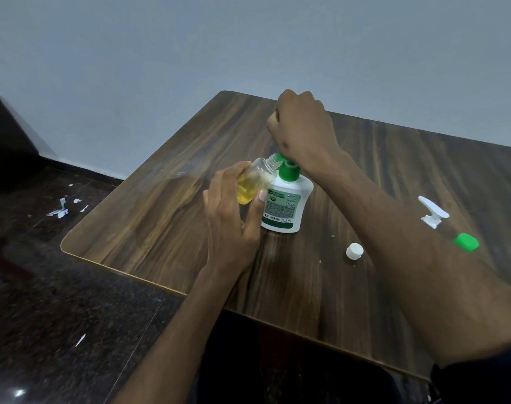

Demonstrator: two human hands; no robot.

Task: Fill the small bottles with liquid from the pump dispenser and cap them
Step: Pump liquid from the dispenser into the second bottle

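A white pump dispenser [286, 205] with a green pump head [289, 169] stands upright near the middle of the wooden table [149, 217]. My left hand [231, 217] grips a small clear bottle [252, 182] partly filled with yellow liquid. The bottle is tilted, its open neck against the green nozzle. My right hand [303, 129] sits on top of the pump head with its fingers curled into a fist, and the heel of the hand bears on the pump. A white round cap [354, 251] lies loose on the table to the right.
A white spray-type head [432, 212] and a green cap [466, 242] lie at the table's right side, partly behind my right forearm. Something faint and clear [185, 172] lies left of the bottle. The dark floor [59, 287] with paper scraps borders the table's left edge.
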